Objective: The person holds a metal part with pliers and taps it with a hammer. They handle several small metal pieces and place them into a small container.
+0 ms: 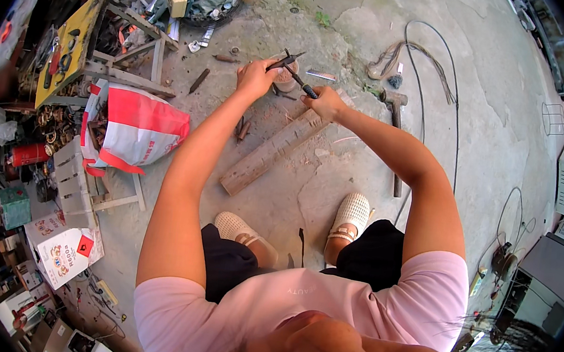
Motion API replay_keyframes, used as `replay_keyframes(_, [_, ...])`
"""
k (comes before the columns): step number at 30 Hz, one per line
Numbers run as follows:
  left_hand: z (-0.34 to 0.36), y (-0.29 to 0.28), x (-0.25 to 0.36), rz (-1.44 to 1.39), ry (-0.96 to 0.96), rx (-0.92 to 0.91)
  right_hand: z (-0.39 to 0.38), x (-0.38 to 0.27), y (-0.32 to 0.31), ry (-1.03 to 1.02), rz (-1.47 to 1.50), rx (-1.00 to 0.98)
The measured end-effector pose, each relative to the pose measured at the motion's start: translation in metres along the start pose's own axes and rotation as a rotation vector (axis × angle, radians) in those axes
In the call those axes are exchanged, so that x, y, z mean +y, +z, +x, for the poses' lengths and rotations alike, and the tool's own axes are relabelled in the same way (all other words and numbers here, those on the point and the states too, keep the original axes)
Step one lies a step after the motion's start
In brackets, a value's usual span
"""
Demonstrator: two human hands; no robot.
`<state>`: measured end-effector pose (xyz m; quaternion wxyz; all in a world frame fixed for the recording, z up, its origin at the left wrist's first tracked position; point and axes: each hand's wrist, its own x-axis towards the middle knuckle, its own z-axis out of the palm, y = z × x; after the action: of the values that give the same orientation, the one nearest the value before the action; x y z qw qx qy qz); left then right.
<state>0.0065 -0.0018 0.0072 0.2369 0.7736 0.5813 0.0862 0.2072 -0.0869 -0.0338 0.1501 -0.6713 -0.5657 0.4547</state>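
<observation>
A small dark tool (pixel 294 73) with a pointed crosswise head and a black-wrapped handle, much like a chipping hammer, spans my two hands. My left hand (pixel 256 78) is closed around one end of its head. Around the end of the handle, the fingers of my right hand (pixel 327 104) are closed. Beneath the tool sits a round, reddish-brown block (pixel 287 77), partly covered by it. A worn wooden board (pixel 274 151) lies slantwise on the concrete between my hands and my feet, its far end near my right hand.
A long-handled hammer (pixel 397 109) lies right of the board, near cables (pixel 426 88). To the left stand a red-and-white bag (pixel 147 126), a yellow board with tools (pixel 70 54) and a wooden frame (pixel 157 62). Metal pieces (pixel 199 80) are scattered across the floor.
</observation>
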Motion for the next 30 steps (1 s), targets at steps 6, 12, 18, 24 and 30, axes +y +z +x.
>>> replay_keyframes(6, [-0.011,0.016,0.006,-0.673,-0.41,-0.357,0.009,-0.001,-0.006,0.055,0.234,-0.018])
replay_keyframes(12, [-0.03,0.049,0.037,-1.149,-0.384,-0.675,-0.003,-0.026,-0.007,0.072,0.446,-0.193])
replay_keyframes(18, [-0.023,0.061,0.045,-1.323,-0.392,-0.612,-0.003,-0.029,-0.01,0.104,0.623,-0.229])
replay_keyframes(24, [-0.027,0.068,0.049,-1.216,-0.569,-0.352,-0.005,-0.032,-0.01,0.319,0.525,-0.261])
replay_keyframes(30, [-0.029,0.07,0.052,-1.193,-0.503,-0.34,0.001,-0.018,0.002,0.276,0.543,-0.226])
